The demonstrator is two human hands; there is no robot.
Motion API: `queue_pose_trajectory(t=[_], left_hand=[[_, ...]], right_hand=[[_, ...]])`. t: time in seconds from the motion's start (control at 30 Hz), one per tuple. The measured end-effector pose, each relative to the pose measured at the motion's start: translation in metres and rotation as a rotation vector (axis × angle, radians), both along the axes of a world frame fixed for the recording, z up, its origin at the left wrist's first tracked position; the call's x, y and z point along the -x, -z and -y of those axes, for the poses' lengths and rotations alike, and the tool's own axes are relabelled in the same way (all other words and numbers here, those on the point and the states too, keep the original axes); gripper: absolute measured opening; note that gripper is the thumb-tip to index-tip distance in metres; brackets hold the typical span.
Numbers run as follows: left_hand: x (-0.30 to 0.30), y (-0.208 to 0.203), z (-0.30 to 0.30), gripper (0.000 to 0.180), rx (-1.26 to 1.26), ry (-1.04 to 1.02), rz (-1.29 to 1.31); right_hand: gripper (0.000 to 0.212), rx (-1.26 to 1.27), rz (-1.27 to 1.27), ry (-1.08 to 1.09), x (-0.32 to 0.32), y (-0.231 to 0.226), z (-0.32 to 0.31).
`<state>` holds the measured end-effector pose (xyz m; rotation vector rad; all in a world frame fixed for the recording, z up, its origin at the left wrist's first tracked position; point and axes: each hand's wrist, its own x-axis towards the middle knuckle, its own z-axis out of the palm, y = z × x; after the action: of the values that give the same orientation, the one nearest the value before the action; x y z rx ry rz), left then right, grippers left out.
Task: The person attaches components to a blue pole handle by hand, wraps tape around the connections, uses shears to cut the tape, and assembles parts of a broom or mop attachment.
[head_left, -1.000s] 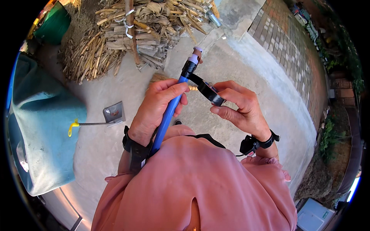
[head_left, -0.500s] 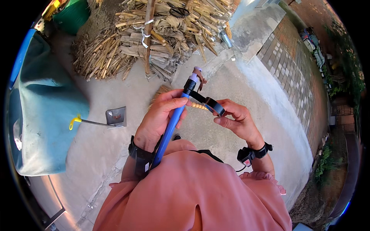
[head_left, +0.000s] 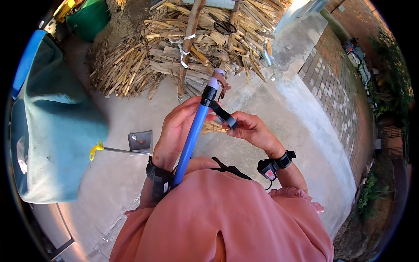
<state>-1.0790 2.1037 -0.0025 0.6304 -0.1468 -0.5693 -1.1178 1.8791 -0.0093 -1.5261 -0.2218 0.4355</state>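
Observation:
A blue pole (head_left: 192, 139) slants up from my body, its lower end against me. Black tape (head_left: 208, 94) is wound round it near the top, below a lilac end piece (head_left: 215, 80) with a brown strip hanging from it. My left hand (head_left: 174, 126) is around the pole from behind, just below the tape, its fingers partly hidden. In my right hand (head_left: 253, 132), pinched between thumb and fingers, is a roll of black tape (head_left: 230, 122). A short strip joins the roll to the wound part. Beneath the hands shows something straw-coloured (head_left: 213, 127), mostly hidden.
A long-handled dustpan (head_left: 140, 140) with a yellow grip lies on the concrete at left, beside a teal cover (head_left: 56, 131). Ahead is a heap of dry stalks (head_left: 166, 52) with a wooden post (head_left: 188, 48) and black scissors (head_left: 224, 28). Brick paving (head_left: 334, 83) runs along the right.
My right hand has brought the tape roll left, closer to the pole, and the strip between them looks shorter. My left thumb no longer lies across the pole's front. The view has shifted slightly.

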Motion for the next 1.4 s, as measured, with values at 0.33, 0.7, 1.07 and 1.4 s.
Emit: queue_pose_trajectory(t=[0.33, 0.7, 1.07, 1.4], left_hand=[[-0.033, 0.015, 0.0, 0.034, -0.382, -0.074, 0.242], [-0.061, 0.013, 0.018, 0.019, -0.317, -0.428, 0.11], [-0.072, 0.007, 0.021, 0.022, -0.316, -0.569, -0.009], [-0.083, 0.019, -0.002, 0.023, -0.357, -0.535, 0.045]], right_hand=[[0.015, 0.122, 0.091, -0.141, -0.066, 0.009, -0.015], [0.023, 0.18, 0.291, -0.311, -0.214, -0.024, 0.026], [0.042, 1.359, 0.742, -0.155, -0.429, 0.058, 0.07], [0.062, 0.638, 0.276, 0.194, -0.447, 0.061, 0.114]])
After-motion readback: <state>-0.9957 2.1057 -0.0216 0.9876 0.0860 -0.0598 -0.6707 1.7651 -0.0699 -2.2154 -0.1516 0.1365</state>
